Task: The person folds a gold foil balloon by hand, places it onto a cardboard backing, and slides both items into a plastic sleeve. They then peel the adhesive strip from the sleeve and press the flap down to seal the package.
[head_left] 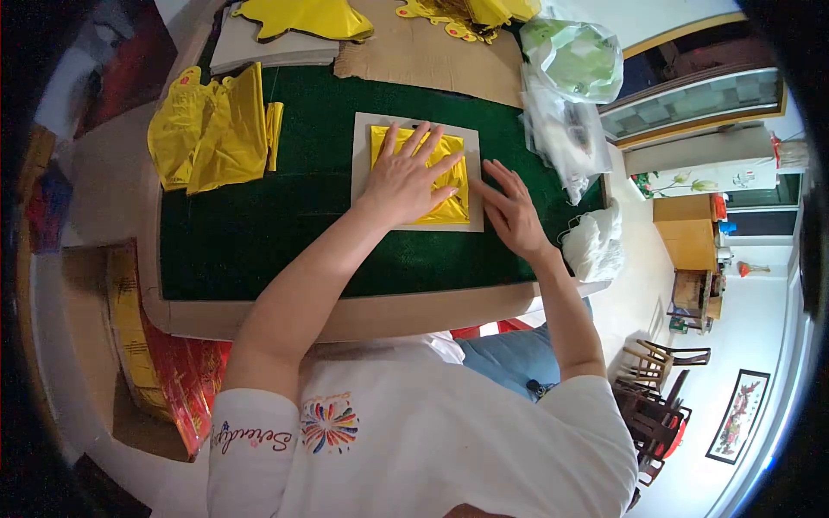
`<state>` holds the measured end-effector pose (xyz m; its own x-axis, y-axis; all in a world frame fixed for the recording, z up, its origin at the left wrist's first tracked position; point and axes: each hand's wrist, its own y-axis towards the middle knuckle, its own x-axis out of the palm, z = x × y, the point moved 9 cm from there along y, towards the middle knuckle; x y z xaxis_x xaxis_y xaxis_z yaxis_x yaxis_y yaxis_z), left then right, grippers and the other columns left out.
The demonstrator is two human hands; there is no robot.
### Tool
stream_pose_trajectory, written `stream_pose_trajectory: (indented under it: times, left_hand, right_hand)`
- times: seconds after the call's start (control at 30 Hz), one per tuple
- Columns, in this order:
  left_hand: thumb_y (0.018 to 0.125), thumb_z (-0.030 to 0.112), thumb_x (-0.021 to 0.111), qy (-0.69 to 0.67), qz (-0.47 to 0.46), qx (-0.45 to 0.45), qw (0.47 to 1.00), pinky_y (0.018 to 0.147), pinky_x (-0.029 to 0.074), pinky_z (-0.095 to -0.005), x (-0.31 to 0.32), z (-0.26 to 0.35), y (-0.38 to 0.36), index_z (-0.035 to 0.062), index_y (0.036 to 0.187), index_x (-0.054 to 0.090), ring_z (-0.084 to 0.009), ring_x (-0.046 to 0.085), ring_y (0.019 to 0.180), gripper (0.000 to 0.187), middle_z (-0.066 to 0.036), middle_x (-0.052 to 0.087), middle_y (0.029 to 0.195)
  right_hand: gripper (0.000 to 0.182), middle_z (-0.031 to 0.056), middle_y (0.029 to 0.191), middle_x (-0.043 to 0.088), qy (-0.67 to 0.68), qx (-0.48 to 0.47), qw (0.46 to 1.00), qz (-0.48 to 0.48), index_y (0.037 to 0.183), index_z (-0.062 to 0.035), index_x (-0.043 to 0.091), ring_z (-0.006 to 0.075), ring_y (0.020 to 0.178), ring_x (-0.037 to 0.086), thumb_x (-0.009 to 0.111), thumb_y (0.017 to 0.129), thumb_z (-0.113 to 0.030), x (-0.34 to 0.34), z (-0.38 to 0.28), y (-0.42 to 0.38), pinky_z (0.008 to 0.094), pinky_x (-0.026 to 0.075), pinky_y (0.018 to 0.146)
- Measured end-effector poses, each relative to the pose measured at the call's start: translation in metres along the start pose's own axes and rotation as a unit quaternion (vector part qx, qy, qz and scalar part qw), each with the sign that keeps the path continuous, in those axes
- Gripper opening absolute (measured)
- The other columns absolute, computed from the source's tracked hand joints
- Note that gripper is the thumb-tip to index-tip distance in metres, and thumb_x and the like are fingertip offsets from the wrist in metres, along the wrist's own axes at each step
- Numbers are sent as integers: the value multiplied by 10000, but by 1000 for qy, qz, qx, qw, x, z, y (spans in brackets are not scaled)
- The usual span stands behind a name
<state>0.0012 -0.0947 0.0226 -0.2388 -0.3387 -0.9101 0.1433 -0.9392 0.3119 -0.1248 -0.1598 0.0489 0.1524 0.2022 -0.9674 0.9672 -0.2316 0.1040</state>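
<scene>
A folded, shiny yellow foil piece lies on a square of grey cardboard in the middle of the table. My left hand is spread flat on the foil, palm down, covering much of it. Beside the right edge of the cardboard is my right hand, its fingers stretched out and the fingertips at that edge. Nothing shows in its grasp.
The table has a dark green cover. Yellow foil pieces lie at the left, and a yellow foil shape sits on stacked sheets behind. Brown cardboard, a plastic bag and white string lie along the back and right.
</scene>
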Motion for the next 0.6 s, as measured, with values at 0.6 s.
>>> stream_pose_trajectory:
  times: [0.6]
  left_hand:
    - [917,519,490,-14,14,2,1000,1147,72,-580,1,0,1,300,1425,415,-283,234,1428,559,-115,314,1517]
  right_hand:
    - [385,172,1476,353,-14,-8,1000,11,1264,-63,563,366,1393,284,520,898,-177,9,14,27,537,200,1129]
